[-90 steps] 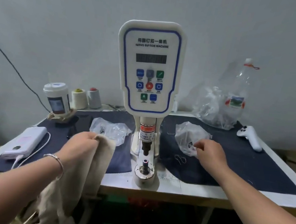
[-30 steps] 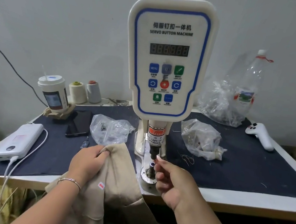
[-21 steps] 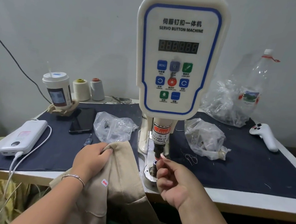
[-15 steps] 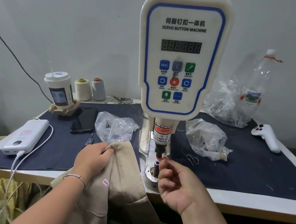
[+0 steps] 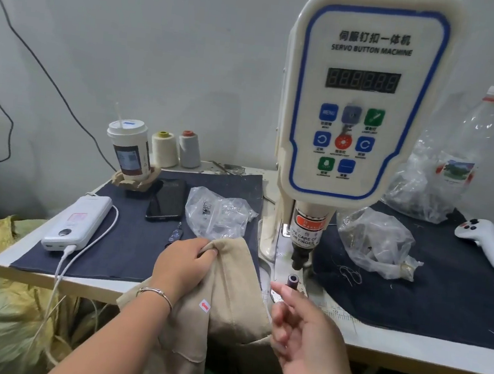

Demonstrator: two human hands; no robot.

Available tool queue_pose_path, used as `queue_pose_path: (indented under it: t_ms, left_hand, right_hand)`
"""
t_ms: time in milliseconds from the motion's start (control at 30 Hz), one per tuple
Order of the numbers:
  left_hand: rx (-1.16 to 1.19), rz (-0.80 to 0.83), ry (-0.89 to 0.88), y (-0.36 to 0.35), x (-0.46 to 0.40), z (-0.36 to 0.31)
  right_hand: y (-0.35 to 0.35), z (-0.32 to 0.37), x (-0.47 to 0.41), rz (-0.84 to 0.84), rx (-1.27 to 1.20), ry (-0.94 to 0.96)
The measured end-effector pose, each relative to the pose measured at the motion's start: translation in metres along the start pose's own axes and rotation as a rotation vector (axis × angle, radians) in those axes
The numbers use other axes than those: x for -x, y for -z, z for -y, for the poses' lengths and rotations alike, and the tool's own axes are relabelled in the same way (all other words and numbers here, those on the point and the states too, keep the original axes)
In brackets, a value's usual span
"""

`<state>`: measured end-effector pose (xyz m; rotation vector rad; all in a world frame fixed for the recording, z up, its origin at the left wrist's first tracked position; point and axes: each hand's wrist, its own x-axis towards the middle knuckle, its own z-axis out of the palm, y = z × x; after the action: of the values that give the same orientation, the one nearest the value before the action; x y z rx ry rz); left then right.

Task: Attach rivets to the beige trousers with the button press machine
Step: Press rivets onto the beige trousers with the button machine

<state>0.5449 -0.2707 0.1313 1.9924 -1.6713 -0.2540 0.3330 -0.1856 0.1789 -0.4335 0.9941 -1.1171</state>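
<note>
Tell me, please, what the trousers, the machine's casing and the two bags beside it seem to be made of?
The beige trousers, gripped by the left hand, look like matt woven cloth, probably cotton: soft folds and stitched seams.
The button press machine has a glossy cream casing, likely moulded plastic.
The left bag and the right bag are thin clear plastic film, crinkled and shiny.

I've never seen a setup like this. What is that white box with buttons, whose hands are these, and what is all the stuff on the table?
The picture comes from a camera worn on the person's head, looking down at their own hands. The white box is a servo button machine; its punch hangs above a small dark die post. The left hand grips the beige trousers at the table edge. The right hand is loosely open near the post, apparently holding nothing. On the dark cloth lie two clear plastic bags of small parts, a power bank, a phone, a cup and thread cones.
</note>
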Motion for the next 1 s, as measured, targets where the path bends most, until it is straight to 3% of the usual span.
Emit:
queue_pose_path:
  t_ms: [167, 300, 433, 533, 700, 1000]
  left_hand:
    - [-0.002, 0.032, -0.024, 0.002, -0.001, 0.0]
    - [0.012, 0.031, -0.041, 0.004, 0.001, -0.001]
    - [-0.036, 0.014, -0.084, 0.0, -0.001, 0.002]
    - [-0.08, 0.011, -0.112, -0.002, -0.004, 0.003]
    - [-0.073, -0.02, -0.136, -0.005, -0.003, 0.004]
    - [-0.038, -0.057, -0.136, -0.008, -0.003, 0.003]
  right_hand:
    - [-0.051, -0.015, -0.028, 0.121, 0.519, 0.38]
    - [-0.102, -0.008, -0.086, 0.061, 0.958, 0.684]
    - [-0.144, -0.001, -0.15, -0.084, 1.64, 0.775]
    - [-0.165, -0.001, -0.187, -0.121, 2.064, 0.707]
    - [-0.181, -0.01, -0.222, -0.157, 2.061, 0.578]
    - [-0.18, -0.022, -0.231, -0.121, 1.933, 0.601]
